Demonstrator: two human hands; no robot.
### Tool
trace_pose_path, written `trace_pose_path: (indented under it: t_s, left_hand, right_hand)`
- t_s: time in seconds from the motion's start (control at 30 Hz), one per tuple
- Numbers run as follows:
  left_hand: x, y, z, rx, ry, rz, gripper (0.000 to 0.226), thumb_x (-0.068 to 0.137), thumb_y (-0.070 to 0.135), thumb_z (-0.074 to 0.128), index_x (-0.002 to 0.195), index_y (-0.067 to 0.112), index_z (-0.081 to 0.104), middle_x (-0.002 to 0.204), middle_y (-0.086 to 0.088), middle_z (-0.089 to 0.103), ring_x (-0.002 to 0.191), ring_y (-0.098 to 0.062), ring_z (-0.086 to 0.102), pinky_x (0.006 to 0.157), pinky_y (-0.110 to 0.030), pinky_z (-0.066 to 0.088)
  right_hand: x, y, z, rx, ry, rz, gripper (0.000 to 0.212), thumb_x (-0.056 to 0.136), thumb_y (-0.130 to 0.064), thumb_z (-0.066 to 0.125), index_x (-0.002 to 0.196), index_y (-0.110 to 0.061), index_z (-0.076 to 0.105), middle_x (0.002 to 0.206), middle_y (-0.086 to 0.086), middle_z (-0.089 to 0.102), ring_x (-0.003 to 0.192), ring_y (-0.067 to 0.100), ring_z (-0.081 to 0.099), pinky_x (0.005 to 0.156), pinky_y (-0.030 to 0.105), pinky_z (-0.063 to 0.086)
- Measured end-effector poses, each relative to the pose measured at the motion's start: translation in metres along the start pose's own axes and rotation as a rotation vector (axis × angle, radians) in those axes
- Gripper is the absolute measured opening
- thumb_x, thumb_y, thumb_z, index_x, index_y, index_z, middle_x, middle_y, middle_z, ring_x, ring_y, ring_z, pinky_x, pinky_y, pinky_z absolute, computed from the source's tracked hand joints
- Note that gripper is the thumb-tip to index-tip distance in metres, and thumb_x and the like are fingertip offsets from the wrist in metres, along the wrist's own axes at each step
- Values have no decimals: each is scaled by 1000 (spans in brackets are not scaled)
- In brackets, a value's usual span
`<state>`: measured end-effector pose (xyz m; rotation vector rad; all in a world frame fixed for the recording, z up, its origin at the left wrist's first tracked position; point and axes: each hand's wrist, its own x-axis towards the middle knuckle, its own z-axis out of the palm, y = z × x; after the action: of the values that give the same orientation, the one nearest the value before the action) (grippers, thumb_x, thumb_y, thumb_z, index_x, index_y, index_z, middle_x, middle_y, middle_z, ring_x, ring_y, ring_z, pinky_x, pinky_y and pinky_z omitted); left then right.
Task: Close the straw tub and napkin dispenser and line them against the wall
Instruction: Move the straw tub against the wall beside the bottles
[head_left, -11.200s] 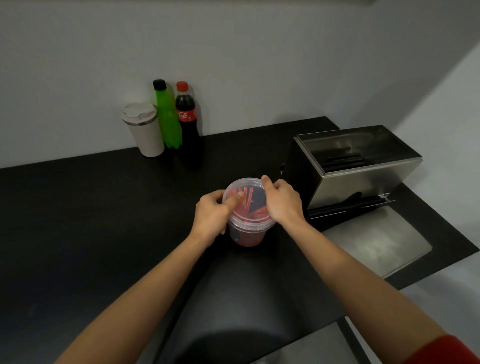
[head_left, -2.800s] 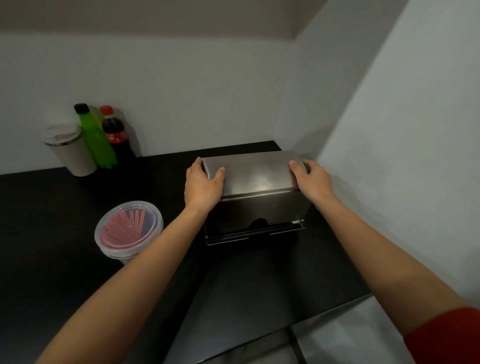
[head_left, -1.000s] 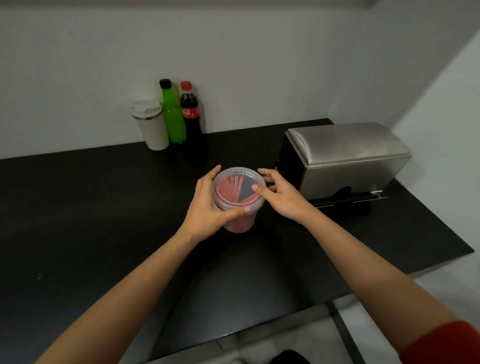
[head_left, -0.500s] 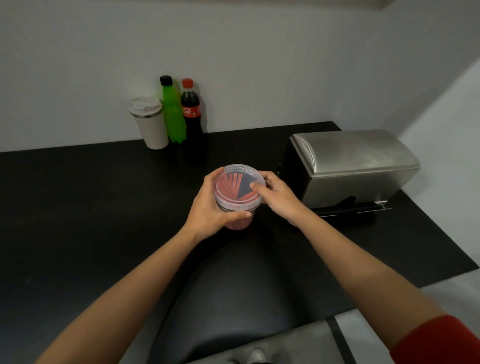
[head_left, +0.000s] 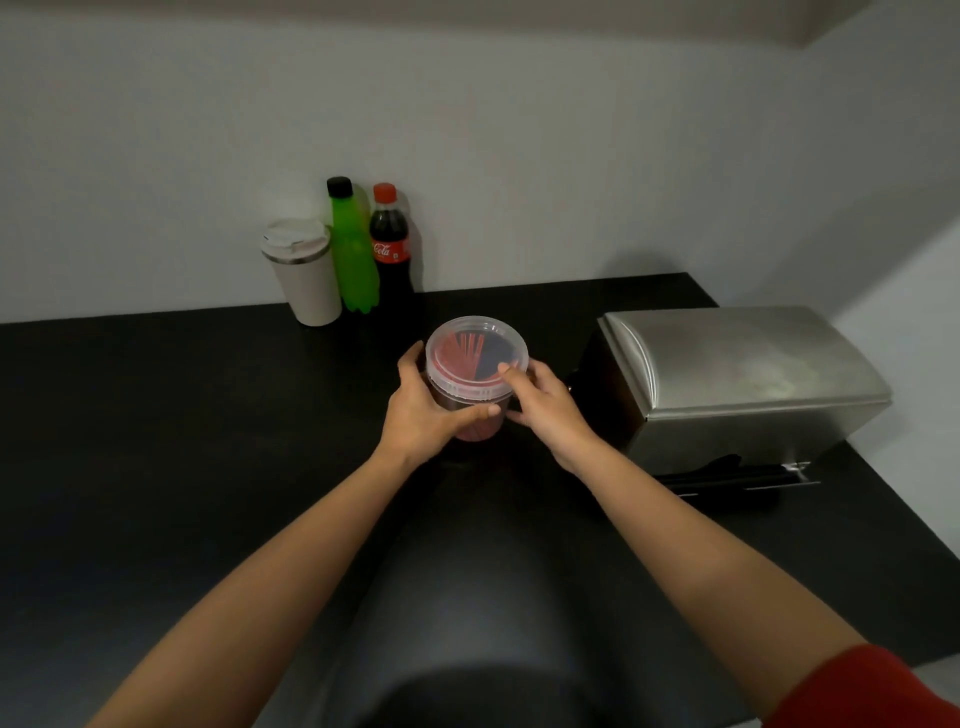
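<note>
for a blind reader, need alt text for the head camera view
Two bare hands, left hand and right hand, grip a lidded clear straw tub on a black counter. A closed steel napkin dispenser sits at right; a cup and two bottles stand by the back wall.

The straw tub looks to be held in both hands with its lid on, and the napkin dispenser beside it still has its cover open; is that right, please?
Not quite: the head view shows the napkin dispenser with its cover closed. The rest stands: the left hand and right hand hold the straw tub, lid on.
</note>
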<state>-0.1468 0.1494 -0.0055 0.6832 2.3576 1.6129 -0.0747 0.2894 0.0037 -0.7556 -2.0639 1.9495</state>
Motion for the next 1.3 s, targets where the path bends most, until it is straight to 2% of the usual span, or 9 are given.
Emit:
trace_pose_path:
  t_s: [0.1,0.17,0.3,0.47,0.6,0.83,1.17,1.23,1.3]
  left_hand:
    - [17,-7,4,53,22,-19,103,56,36,86,139,11,29,134,-8,51,123,-22,49,90,-22,39]
    - [27,-10,6,82,28,-7,93,59,34,85,134,10,36,129,-8,56,118,-21,53,85,-18,39]
    - [48,-13,8,77,29,-26,90,59,38,85,132,14,38,128,-6,55,118,-20,53,86,-21,40]
    - [76,-14,12,33,17,-110,91,57,38,86,132,17,39,129,-4,55,118,-20,52,92,-27,43]
    - [101,-16,13,18,27,-106,84,63,31,84,133,15,40,129,-5,55,118,-20,53,87,-24,40]
    - [138,-24,7,24,5,-40,84,64,34,82,133,11,40,128,-7,57,114,-18,54,84,-21,41]
    - [173,-27,12,22,32,-50,81,65,27,83,132,9,41,128,-8,57,109,-15,54,83,-20,41]
    - [179,-28,13,26,41,-46,80,66,25,83,132,9,41,128,-8,57,112,-19,55,82,-19,40]
    - [184,-30,14,26,51,-50,80,66,25,83,132,8,41,129,-10,57,114,-23,55,82,-18,40]
  right_hand:
    - [14,4,4,50,-12,17,60,80,-49,61,132,-25,45,120,-7,57,115,13,53,92,32,49]
    - [21,5,6,80,-14,6,66,77,-49,65,134,-25,42,123,-8,56,113,10,53,95,31,46]
    - [39,5,13,137,34,0,65,77,-46,67,134,-24,43,119,-9,56,109,8,54,92,27,45]
    - [64,-2,26,179,157,7,55,84,-48,56,133,-25,43,111,-9,56,96,4,53,72,19,41]
    - [88,-9,35,219,187,13,52,86,-47,54,132,-23,46,118,-3,59,103,12,57,77,24,45]
    - [124,-13,40,230,160,-28,51,86,-50,52,131,-27,47,113,-8,59,98,2,56,72,18,44]
    - [160,-20,41,216,169,-84,50,91,-49,44,133,-21,43,113,-8,56,92,-5,54,60,1,44]
    - [166,-23,43,235,192,-64,52,91,-48,45,134,-18,43,115,-4,57,92,-2,55,59,3,45]
    - [172,-25,43,236,204,-39,53,92,-47,46,135,-16,43,122,2,58,100,10,58,69,12,48]
